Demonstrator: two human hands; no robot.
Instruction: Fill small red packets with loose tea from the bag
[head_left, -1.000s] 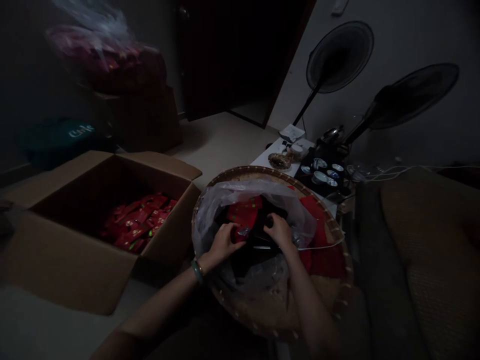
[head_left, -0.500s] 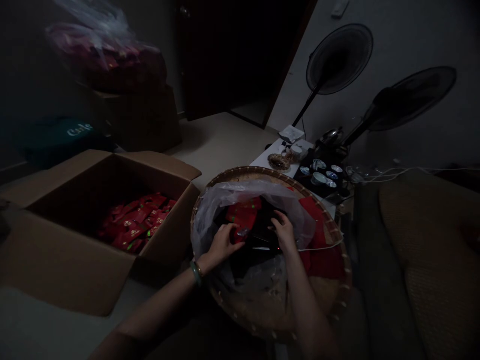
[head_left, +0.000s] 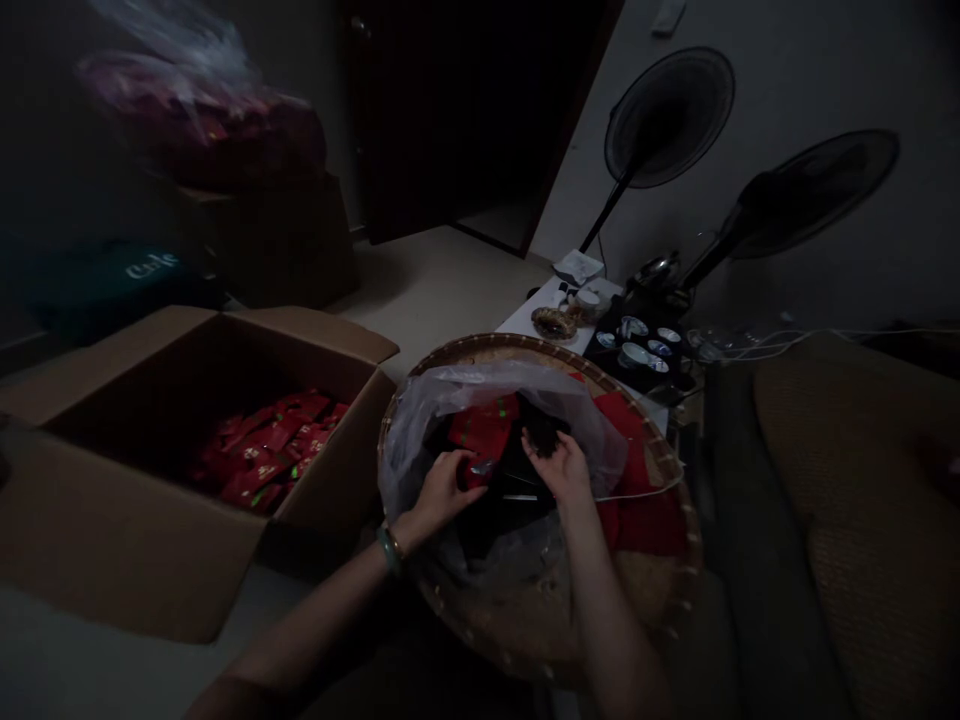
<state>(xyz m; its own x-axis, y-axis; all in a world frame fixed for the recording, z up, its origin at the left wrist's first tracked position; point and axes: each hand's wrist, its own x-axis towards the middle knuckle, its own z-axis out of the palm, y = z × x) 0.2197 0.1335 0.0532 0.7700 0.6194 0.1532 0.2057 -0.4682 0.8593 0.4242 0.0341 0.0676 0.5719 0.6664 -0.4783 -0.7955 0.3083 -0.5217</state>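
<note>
Currently, left hand (head_left: 442, 492): fingers and thumb pinch the near end of a red packet (head_left: 484, 425).
Right hand (head_left: 566, 472): turned partly palm up, its bent fingers and thumb gathered around a dark clump (head_left: 541, 436); what the clump is made of, I cannot tell.
Red packet: over the plastic bag's opening, left of the dark clump, green marks on its front.
Plastic bag (head_left: 601, 425): translucent, spread wide around both hands, with black material inside and a thin bright strip (head_left: 520, 497) between the wrists.
Round woven tray (head_left: 525, 625): under the plastic bag, with red pieces (head_left: 649, 520) lying on its right side; a pale cord (head_left: 637, 495) crosses them.
Left wrist: a green bangle (head_left: 390, 552).
Cardboard box (head_left: 127, 560): open, left of the tray, holding a heap of red packets (head_left: 277, 450).
Counter (head_left: 517, 320): low and white, beyond the tray, with small patterned cups (head_left: 635, 354) on a black surface.
Far right: two round fans (head_left: 667, 120) near the wall.
Far left: a clear bag of reddish contents (head_left: 217, 115) on a closed box (head_left: 277, 245).
</note>
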